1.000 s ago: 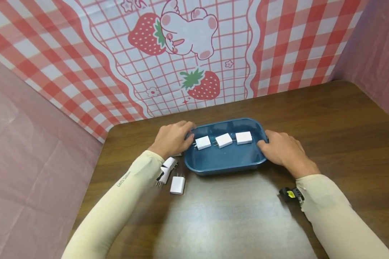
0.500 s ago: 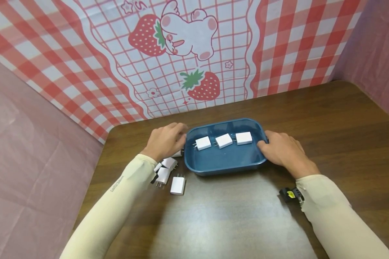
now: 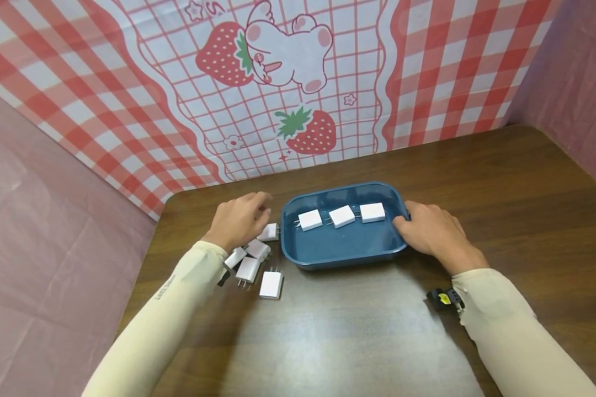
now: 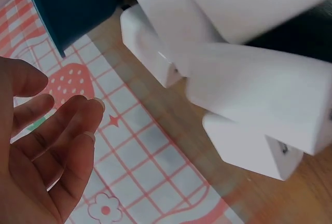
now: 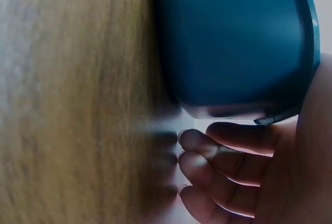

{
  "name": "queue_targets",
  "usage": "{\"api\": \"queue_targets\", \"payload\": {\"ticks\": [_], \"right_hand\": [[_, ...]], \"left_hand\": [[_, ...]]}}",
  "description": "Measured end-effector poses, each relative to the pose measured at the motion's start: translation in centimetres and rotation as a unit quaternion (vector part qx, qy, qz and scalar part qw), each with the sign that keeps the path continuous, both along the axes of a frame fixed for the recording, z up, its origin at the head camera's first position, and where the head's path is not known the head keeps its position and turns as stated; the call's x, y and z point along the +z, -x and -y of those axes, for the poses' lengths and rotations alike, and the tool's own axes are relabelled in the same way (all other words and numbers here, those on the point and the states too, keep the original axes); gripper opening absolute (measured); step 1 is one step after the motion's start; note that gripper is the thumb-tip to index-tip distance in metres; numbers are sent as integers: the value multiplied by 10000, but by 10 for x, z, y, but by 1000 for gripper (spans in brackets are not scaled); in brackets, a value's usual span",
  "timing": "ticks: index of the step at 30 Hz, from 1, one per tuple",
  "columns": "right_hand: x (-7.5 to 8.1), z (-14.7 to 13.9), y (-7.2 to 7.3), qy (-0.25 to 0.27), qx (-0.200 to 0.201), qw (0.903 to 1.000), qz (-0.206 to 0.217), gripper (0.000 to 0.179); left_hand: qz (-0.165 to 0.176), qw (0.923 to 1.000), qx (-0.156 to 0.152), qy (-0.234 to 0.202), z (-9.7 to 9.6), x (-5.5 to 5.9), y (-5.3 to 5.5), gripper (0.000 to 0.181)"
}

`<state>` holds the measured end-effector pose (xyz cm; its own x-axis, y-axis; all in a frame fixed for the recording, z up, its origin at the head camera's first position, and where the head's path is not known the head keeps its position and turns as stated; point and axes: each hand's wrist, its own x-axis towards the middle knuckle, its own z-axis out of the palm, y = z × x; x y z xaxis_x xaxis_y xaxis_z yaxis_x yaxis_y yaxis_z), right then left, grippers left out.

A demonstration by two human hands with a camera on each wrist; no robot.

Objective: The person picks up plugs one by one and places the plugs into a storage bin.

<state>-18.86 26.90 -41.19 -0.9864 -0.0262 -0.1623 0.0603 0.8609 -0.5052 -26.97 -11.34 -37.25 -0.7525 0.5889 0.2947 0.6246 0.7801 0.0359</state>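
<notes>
A blue plastic basin [image 3: 342,245] sits on the table with three white charger plugs [image 3: 310,220] lined up in it, prongs pointing left. My right hand [image 3: 429,229] holds the basin's right end, thumb over the rim [image 5: 315,32] and fingers along the outside wall. Left of the basin, my left hand [image 3: 238,219] is held with loosely bent fingers and nothing in them, as the left wrist view also shows. Just below it lies a cluster of several more white charger plugs [image 3: 247,270], one of them [image 3: 268,232] close against the basin's left end. Another plug [image 3: 271,285] lies apart, nearer the front.
The brown wooden table [image 3: 506,220] reaches past the basin on both sides. Behind it hangs a red checked cloth [image 3: 308,60] with strawberries and a white cartoon animal. Pink cloth [image 3: 44,231] hangs at the left. A small black device [image 3: 444,299] is at my right wrist.
My left hand has drawn back from the basin's left rim, leftward and slightly down, uncovering more of the plugs beneath it. The right hand and the basin have stayed in place.
</notes>
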Motion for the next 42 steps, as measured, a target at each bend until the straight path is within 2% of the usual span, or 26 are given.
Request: {"api": "queue_targets", "payload": {"ticks": [14, 23, 32, 42], "right_hand": [[1, -1, 0, 9, 6, 10000, 43, 66], [0, -3, 1, 38, 39, 10000, 34, 65], [-2, -1, 2, 28, 15, 10000, 63, 66], [-2, 0, 2, 40, -13, 10000, 40, 65]], "left_hand": [[171, 9987, 413, 256, 30, -12, -10, 28], [340, 9973, 620, 206, 50, -17, -20, 23], [316, 9965, 706, 307, 60, -27, -29, 18], [394, 9948, 904, 255, 69, -32, -40, 18]]}}
